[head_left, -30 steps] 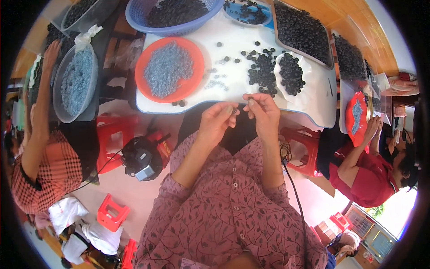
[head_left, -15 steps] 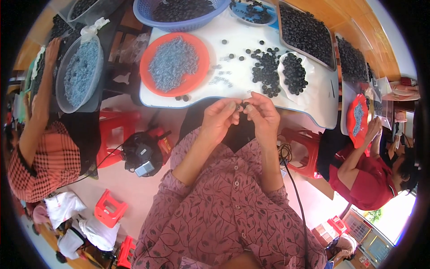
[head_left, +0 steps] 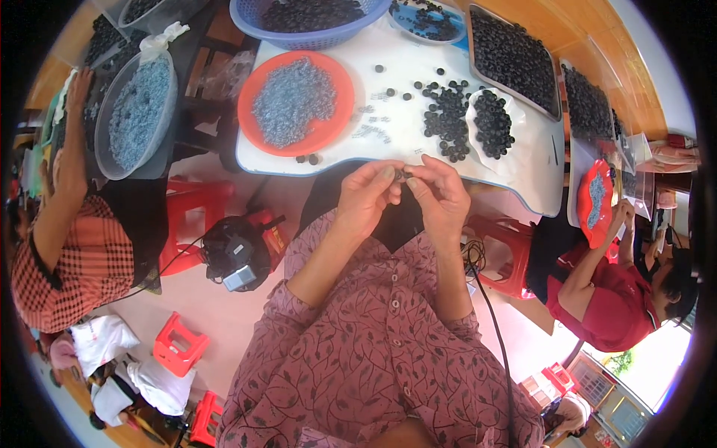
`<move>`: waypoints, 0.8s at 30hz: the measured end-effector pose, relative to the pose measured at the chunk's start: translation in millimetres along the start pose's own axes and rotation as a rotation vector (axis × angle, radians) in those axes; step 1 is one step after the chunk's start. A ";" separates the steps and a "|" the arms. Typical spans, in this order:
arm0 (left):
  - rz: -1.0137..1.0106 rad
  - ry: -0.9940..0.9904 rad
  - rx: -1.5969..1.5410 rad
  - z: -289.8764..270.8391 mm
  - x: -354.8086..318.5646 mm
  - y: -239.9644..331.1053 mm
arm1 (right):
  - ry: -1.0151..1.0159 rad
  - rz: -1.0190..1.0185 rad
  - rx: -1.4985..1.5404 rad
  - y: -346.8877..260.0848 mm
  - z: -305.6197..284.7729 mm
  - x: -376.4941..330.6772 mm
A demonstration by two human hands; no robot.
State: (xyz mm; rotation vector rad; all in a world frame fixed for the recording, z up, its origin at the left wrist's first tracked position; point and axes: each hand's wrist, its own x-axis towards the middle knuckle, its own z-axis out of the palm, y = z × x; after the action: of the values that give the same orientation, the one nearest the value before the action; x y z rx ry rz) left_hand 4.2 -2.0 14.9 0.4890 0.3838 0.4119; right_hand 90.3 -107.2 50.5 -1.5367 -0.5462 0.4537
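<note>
Just past the table's near edge, my left hand (head_left: 366, 196) and my right hand (head_left: 444, 198) meet at the fingertips. My left thumb and fingers pinch a small black round piece (head_left: 396, 176). At the tips of my right thumb and forefinger is another small dark piece, largely covered by the fingers; whether the two pieces are joined I cannot tell. Beyond my left hand, an orange-red plate (head_left: 346, 89) holds a heap of small clear bluish pieces (head_left: 295, 101). Loose black round pieces (head_left: 448, 119) lie beyond my right hand, beside a white scalloped dish (head_left: 515, 128) of similar ones.
On the white table (head_left: 388, 56) stand a blue basket (head_left: 306, 36), a blue plate (head_left: 407, 31) and a metal tray (head_left: 557, 97), all with black pieces. Several tiny clear pieces (head_left: 371, 133) lie mid-table. Co-workers sit on both sides. A black cable (head_left: 497, 336) hangs by my right arm.
The fingertips have shifted slightly around the black pieces, and my right hand has turned a little outward. The whole view has moved slightly; the things on the table look the same.
</note>
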 end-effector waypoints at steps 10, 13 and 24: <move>0.016 -0.019 -0.035 -6.0 0.1 -1.9 | 0.007 -0.115 -0.250 -7.5 6.1 -0.6; 0.013 -0.002 -0.030 -6.6 0.4 -3.1 | -0.019 -0.146 -0.293 -12.7 7.2 -0.1; -0.011 0.075 0.097 -2.3 -1.9 -1.0 | -0.021 -0.328 -0.508 -17.5 9.6 1.9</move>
State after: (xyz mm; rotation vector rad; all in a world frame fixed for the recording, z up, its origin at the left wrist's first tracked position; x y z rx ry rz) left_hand 1.9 -2.8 12.9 0.5663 0.4801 0.4029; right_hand 85.1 -98.3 67.6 -1.8768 -0.9646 0.0753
